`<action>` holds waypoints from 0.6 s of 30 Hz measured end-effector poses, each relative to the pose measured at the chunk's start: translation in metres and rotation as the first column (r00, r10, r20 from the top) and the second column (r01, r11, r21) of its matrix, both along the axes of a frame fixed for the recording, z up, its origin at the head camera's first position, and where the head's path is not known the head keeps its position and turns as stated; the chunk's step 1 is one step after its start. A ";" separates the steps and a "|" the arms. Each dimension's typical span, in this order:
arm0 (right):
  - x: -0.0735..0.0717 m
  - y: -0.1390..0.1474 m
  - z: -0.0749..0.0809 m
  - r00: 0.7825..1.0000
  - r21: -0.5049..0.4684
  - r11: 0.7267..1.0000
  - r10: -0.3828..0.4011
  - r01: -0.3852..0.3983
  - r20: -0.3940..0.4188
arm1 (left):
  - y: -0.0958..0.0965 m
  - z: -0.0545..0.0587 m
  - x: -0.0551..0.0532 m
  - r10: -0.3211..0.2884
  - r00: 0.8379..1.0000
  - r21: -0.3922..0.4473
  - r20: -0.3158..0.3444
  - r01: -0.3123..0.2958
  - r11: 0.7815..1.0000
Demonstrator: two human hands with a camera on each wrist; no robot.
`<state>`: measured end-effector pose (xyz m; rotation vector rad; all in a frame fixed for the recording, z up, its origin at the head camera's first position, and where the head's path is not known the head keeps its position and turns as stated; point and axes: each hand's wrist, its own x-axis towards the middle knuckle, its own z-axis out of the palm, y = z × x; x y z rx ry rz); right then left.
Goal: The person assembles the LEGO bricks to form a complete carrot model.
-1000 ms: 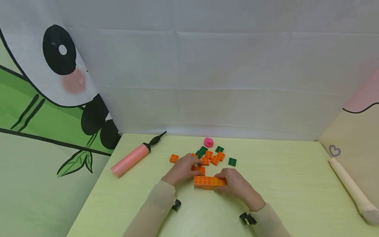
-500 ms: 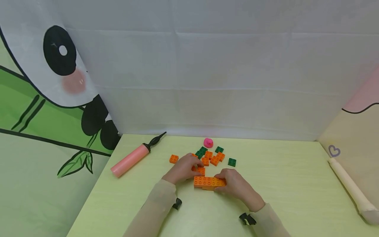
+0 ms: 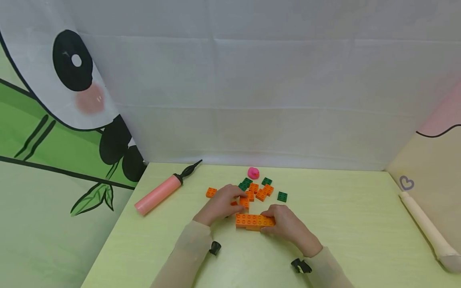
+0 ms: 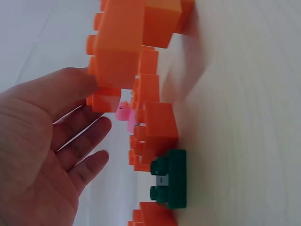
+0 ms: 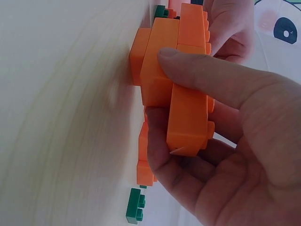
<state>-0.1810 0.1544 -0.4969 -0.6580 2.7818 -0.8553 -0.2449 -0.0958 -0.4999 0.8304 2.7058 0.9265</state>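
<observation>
Orange assembly [image 3: 246, 220]: several bricks joined in layers, jutting left from our right fingers and nearer us than our left fingers.
Right hand [image 3: 286, 224]: thumb and fingers grasp the assembly's right end.
Left hand [image 3: 222, 204]: thumb and a finger seem to pinch an orange brick [image 4: 104, 100], raised off the counter [image 3: 342, 224]; we judge it not yet joined.
Loose orange bricks [image 3: 253, 188]: several lie unattached beyond our fingers, one off to the left of our left fingers.
Green bricks [image 3: 282, 197]: loose beyond our fingers; we see none in the assembly.
Brickwork: we judge it partway; how many bricks remain to add, we cannot tell.
</observation>
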 end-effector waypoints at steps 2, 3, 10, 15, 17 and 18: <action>0.000 0.000 0.000 1.000 0.005 1.000 0.001 -0.001 -0.008 | -0.003 0.002 0.003 0.006 1.000 0.035 0.011 -0.007 0.999; 0.000 0.000 0.000 1.000 0.007 1.000 0.001 -0.001 -0.011 | -0.004 0.003 0.006 0.006 1.000 0.055 0.015 -0.007 0.998; 0.002 0.000 0.002 1.000 0.004 1.000 0.000 0.000 -0.013 | -0.013 0.010 0.019 -0.031 1.000 0.143 0.004 0.030 0.989; 0.002 -0.001 0.002 1.000 0.005 1.000 -0.005 0.005 -0.013 | -0.017 0.013 0.025 -0.041 0.999 0.137 0.000 0.041 0.990; 0.002 -0.001 0.002 1.000 0.004 1.000 -0.001 0.001 -0.015 | -0.018 0.014 0.027 -0.049 0.999 0.126 0.002 0.049 0.991; 0.001 -0.001 0.002 1.000 0.004 1.000 -0.001 0.001 -0.015 | -0.018 0.014 0.028 -0.053 0.999 0.122 0.004 0.053 0.991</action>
